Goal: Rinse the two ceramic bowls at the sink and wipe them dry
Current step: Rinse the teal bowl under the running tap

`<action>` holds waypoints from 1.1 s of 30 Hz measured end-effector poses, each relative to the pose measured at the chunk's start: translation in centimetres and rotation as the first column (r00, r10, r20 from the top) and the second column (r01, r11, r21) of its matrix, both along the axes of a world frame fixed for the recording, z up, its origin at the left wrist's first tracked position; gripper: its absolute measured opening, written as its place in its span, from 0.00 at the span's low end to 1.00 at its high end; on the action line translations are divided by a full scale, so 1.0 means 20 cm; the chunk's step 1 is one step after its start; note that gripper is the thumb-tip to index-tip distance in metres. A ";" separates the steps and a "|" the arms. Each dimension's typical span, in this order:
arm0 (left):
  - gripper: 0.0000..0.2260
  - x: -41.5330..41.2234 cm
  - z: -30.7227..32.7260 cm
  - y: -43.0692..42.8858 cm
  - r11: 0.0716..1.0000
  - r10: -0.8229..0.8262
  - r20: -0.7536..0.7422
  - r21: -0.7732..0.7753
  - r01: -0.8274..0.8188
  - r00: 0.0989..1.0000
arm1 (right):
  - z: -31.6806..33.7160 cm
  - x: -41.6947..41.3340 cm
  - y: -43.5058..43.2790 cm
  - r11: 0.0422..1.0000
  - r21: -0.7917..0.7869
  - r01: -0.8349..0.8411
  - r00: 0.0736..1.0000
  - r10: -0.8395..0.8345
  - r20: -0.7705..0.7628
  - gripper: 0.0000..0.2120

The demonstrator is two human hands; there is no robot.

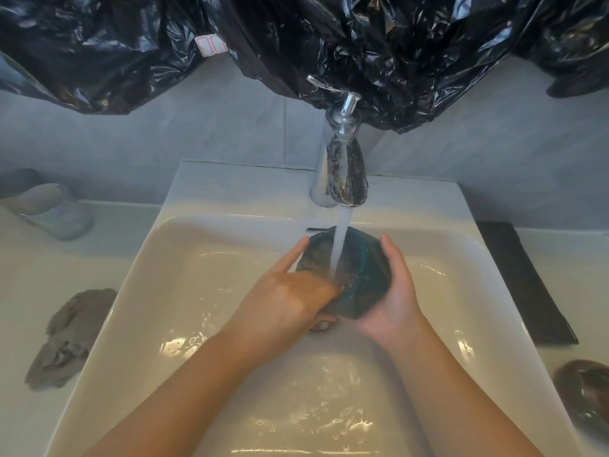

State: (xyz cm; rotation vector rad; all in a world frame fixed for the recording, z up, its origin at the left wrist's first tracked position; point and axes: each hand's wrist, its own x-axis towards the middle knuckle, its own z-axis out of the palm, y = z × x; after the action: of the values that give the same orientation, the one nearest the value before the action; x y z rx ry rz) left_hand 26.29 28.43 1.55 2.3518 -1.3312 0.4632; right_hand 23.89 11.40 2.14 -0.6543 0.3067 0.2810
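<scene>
Over the white rectangular ceramic sink [211,206], a dark teal glazed ceramic bowl [361,275] is held tilted under the stream of water [339,245] falling from the chrome tap [344,173]. The right hand [392,291] cups the bowl's outer wall, its fingers curled round the right side. The left hand [290,298] lies against the bowl's open side with fingers reaching into it; their tips are blurred by water and cannot be made out. The bowl's underside is hidden by both hands. On the right counter near the frame edge, a second dark brownish bowl [583,390] is partly cut off. A crumpled grey cloth [66,338] lies on the left counter. Black crinkled plastic sheeting [329,44] covers the far wall.
</scene>
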 end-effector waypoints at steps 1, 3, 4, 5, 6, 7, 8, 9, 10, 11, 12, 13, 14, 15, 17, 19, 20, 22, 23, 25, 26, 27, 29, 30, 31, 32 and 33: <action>0.07 -0.01 0.00 -0.01 0.999 0.009 -0.049 -0.041 -0.011 0.999 | -0.01 0.00 0.00 1.000 0.000 -0.005 1.000 0.005 0.020 0.26; 0.09 -0.04 0.02 -0.04 0.991 0.063 -0.179 -0.102 -0.082 0.982 | -0.02 0.00 0.02 1.000 0.016 -0.001 0.999 0.001 0.049 0.28; 0.11 -0.05 0.03 -0.06 0.984 0.093 -0.232 -0.130 -0.126 0.968 | -0.02 0.00 0.04 0.999 0.034 -0.005 0.997 0.002 0.078 0.29; 0.13 -0.06 0.04 -0.08 0.974 0.104 -0.289 -0.163 -0.156 0.952 | -0.03 0.00 0.05 0.999 0.051 -0.012 0.993 0.006 0.118 0.29; 0.16 -0.06 0.04 -0.09 0.966 0.093 -0.360 -0.193 -0.172 0.928 | -0.04 -0.01 0.07 0.998 0.062 -0.013 0.989 0.004 0.150 0.28; 0.19 -0.07 0.04 -0.11 0.961 0.076 -0.433 -0.210 -0.182 0.898 | -0.05 -0.02 0.07 0.998 0.058 -0.005 0.986 -0.004 0.165 0.26; 0.21 -0.07 0.04 -0.11 0.959 0.065 -0.489 -0.211 -0.190 0.870 | -0.06 -0.02 0.08 0.999 0.043 0.007 0.987 -0.014 0.160 0.26; 0.21 -0.07 0.03 -0.12 0.961 0.059 -0.527 -0.201 -0.192 0.848 | -0.07 -0.02 0.09 0.999 0.022 0.030 0.989 -0.033 0.145 0.30; 0.19 -0.07 0.02 -0.11 0.965 0.052 -0.550 -0.187 -0.184 0.833 | -0.07 -0.01 0.09 0.999 -0.001 0.055 0.991 -0.054 0.125 0.36; 0.15 -0.07 0.02 -0.11 0.971 0.043 -0.562 -0.172 -0.167 0.826 | -0.08 0.00 0.09 0.996 -0.031 0.083 0.992 -0.079 0.102 0.42; 0.11 -0.06 0.02 -0.10 0.980 0.040 -0.554 -0.143 -0.142 0.832 | -0.07 0.01 0.09 0.994 -0.058 0.096 0.993 -0.092 0.081 0.45; 0.11 -0.05 0.03 -0.08 0.988 0.041 -0.505 -0.106 -0.109 0.862 | -0.07 0.01 0.08 0.992 -0.065 0.105 0.992 -0.100 0.072 0.42; 0.13 -0.03 0.03 -0.06 0.996 0.047 -0.410 -0.054 -0.076 0.911 | -0.06 0.00 0.08 0.994 -0.052 0.096 0.994 -0.093 0.063 0.37; 0.16 -0.01 0.03 -0.04 0.999 0.048 -0.286 0.001 -0.050 0.957 | -0.06 0.00 0.07 0.997 -0.029 0.075 0.996 -0.073 0.045 0.33; 0.18 0.03 0.03 0.01 0.993 0.067 -0.095 0.105 -0.057 0.993 | -0.05 0.01 0.06 1.000 0.004 0.000 1.000 0.000 0.024 0.27; 0.14 0.04 0.03 0.05 0.983 0.081 -0.047 0.172 -0.072 0.996 | -0.05 0.02 0.04 0.999 -0.006 -0.049 0.999 0.049 0.015 0.25; 0.11 0.04 0.01 0.07 0.974 0.078 -0.040 0.215 -0.068 0.996 | -0.05 0.02 0.03 0.998 -0.019 -0.055 0.998 0.056 0.019 0.26; 0.11 0.05 -0.01 0.07 0.970 0.070 0.015 0.234 -0.072 0.997 | -0.05 0.03 0.00 0.996 -0.018 -0.083 0.995 0.084 0.050 0.26; 0.12 0.06 -0.03 0.06 0.975 0.071 0.017 0.210 -0.073 0.997 | -0.05 0.03 -0.01 0.994 -0.013 -0.110 0.991 0.110 0.077 0.26; 0.07 0.05 -0.01 0.03 0.989 0.084 -0.011 0.122 -0.082 0.996 | -0.06 0.03 0.00 0.989 0.020 -0.148 0.980 0.144 0.136 0.27; 0.08 0.04 0.01 0.02 0.991 0.115 -0.078 0.071 -0.109 0.990 | -0.06 0.02 0.02 0.986 0.054 -0.156 0.975 0.145 0.166 0.26; 0.11 0.02 0.03 0.00 0.990 0.138 -0.158 0.004 -0.139 0.978 | -0.06 0.02 0.05 0.984 0.075 -0.159 0.971 0.143 0.189 0.24; 0.13 -0.02 0.05 -0.02 0.958 0.152 -0.382 -0.171 -0.232 0.912 | -0.05 0.01 0.10 0.990 0.048 -0.133 0.971 0.120 0.209 0.21; 0.14 -0.04 0.05 -0.04 0.928 0.114 -0.501 -0.255 -0.272 0.858 | -0.05 0.01 0.13 0.993 0.040 -0.111 0.971 0.099 0.218 0.22; 0.14 -0.06 0.04 -0.05 0.904 0.060 -0.581 -0.313 -0.291 0.812 | -0.06 0.00 0.14 0.994 0.051 -0.093 0.974 0.080 0.212 0.24; 0.14 -0.07 0.03 -0.06 0.899 0.020 -0.603 -0.338 -0.278 0.797 | -0.07 0.00 0.14 0.997 0.050 -0.057 0.978 0.046 0.204 0.27; 0.14 -0.07 0.03 -0.06 0.915 0.001 -0.587 -0.326 -0.237 0.810 | -0.08 0.00 0.14 0.999 0.036 -0.029 0.978 0.021 0.206 0.28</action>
State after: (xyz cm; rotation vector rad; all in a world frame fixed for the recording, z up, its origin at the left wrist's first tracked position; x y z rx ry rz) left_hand 24.93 27.26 2.14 2.0083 -0.7241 0.0149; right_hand 23.88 14.25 0.59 -0.6439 0.0947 0.2400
